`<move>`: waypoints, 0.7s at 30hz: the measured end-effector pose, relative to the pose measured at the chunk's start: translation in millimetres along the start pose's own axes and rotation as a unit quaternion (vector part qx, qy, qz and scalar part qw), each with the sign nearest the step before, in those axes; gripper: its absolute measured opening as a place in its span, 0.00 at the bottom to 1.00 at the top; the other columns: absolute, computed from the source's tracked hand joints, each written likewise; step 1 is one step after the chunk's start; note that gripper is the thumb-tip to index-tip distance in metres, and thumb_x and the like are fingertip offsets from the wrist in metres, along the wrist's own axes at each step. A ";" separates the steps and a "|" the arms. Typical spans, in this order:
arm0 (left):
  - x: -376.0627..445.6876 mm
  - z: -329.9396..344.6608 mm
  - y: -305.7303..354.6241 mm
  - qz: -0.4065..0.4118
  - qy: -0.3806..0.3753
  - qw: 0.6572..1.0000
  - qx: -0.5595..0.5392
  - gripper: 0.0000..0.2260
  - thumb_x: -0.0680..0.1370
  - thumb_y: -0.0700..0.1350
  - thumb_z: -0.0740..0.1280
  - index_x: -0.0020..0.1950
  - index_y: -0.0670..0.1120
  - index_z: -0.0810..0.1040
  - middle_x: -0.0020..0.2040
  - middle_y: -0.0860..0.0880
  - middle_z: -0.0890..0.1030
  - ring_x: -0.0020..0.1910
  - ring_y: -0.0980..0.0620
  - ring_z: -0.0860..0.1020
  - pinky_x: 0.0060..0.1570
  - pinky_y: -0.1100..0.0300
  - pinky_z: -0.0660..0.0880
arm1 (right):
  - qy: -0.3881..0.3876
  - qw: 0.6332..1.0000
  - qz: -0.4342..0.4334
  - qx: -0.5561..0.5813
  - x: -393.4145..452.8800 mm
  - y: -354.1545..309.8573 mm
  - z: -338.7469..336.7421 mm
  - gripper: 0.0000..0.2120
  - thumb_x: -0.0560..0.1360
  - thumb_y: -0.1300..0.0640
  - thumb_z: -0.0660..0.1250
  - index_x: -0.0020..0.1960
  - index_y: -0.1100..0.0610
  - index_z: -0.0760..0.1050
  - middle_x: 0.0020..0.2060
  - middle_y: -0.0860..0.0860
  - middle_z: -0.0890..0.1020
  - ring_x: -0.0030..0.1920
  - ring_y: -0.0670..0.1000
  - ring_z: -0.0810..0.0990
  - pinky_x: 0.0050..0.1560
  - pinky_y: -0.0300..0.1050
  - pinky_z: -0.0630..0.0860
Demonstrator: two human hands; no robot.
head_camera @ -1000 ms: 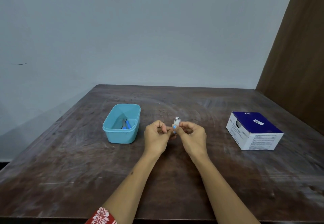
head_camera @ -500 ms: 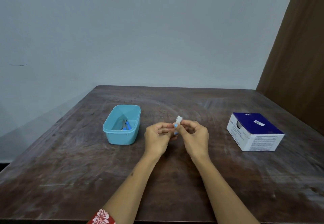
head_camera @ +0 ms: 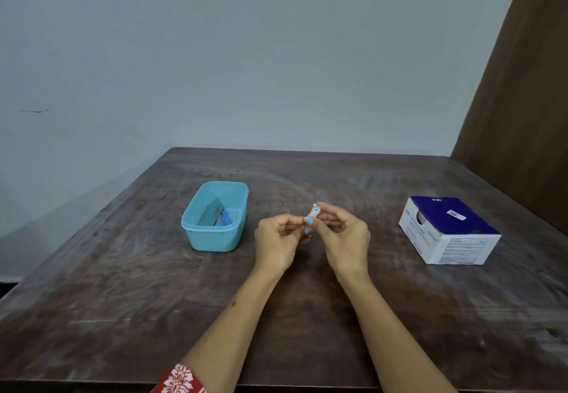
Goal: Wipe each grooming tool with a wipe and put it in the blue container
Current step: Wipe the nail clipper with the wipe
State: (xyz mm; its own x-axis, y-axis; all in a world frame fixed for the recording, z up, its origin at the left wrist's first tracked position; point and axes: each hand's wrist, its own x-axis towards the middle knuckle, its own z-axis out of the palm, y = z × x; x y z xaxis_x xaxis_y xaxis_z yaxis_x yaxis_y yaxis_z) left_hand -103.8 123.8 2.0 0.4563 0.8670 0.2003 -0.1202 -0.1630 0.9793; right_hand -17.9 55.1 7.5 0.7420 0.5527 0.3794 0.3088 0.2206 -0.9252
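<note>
Above surface centre: both hands pinch small wipe-wrapped tool, left hand, right hand; blue container left, blue-white box right.

A small white wipe is sitting pinched between fingertips; the blue container is holding blue-handled tools.

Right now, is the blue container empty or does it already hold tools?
Not empty. The lidless blue container holds at least a blue-handled tool and a grey one lying against its right inner wall.
</note>
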 end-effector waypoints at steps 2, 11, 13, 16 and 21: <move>-0.4 -0.8 0.8 -0.001 0.005 1.000 -0.010 0.10 0.71 0.30 0.69 0.42 0.44 0.83 0.39 0.47 0.84 0.39 0.51 0.84 0.41 0.58 0.81 | -0.007 1.000 -0.008 0.007 -1.5 -0.5 1.5 0.11 0.69 0.62 0.74 0.51 0.55 0.81 0.40 0.47 0.84 0.40 0.41 0.83 0.41 0.31 0.76; -2.2 -0.9 4.9 -0.011 -0.051 0.998 -0.020 0.10 0.70 0.30 0.71 0.42 0.45 0.83 0.39 0.47 0.84 0.39 0.52 0.83 0.39 0.60 0.80 | 0.027 0.999 -0.025 0.006 0.8 4.5 -0.4 0.06 0.71 0.59 0.72 0.45 0.49 0.82 0.42 0.48 0.84 0.45 0.44 0.83 0.45 0.36 0.77; -3.1 -1.1 5.6 -0.012 -0.058 0.998 -0.015 0.09 0.70 0.30 0.71 0.43 0.43 0.83 0.39 0.47 0.84 0.39 0.52 0.83 0.39 0.62 0.80 | 0.034 0.999 -0.002 0.027 1.8 4.4 -0.8 0.04 0.70 0.59 0.73 0.43 0.51 0.82 0.38 0.49 0.85 0.42 0.45 0.83 0.44 0.38 0.78; -4.2 -0.7 6.0 -0.013 -0.063 0.998 0.002 0.10 0.70 0.31 0.71 0.43 0.45 0.83 0.40 0.47 0.84 0.40 0.52 0.84 0.39 0.61 0.80 | 0.049 0.997 0.022 0.063 3.2 2.5 -2.1 0.04 0.69 0.60 0.74 0.40 0.52 0.83 0.34 0.49 0.84 0.37 0.46 0.82 0.43 0.41 0.78; -2.5 -0.6 4.5 -0.012 -0.042 0.999 -0.004 0.11 0.70 0.30 0.71 0.42 0.46 0.83 0.38 0.48 0.84 0.39 0.53 0.84 0.39 0.60 0.81 | 0.046 0.998 -0.030 0.006 -0.1 0.2 1.0 0.10 0.67 0.66 0.74 0.42 0.52 0.82 0.38 0.49 0.84 0.38 0.42 0.83 0.39 0.30 0.76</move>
State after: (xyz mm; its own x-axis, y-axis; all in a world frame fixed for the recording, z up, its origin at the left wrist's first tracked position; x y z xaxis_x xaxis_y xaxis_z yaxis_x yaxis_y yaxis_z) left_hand -106.0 121.2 5.9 0.5312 0.8283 0.1781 -0.1151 -0.1377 0.9838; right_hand -18.5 55.9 7.2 0.7746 0.4613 0.4326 0.3474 0.2612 -0.9006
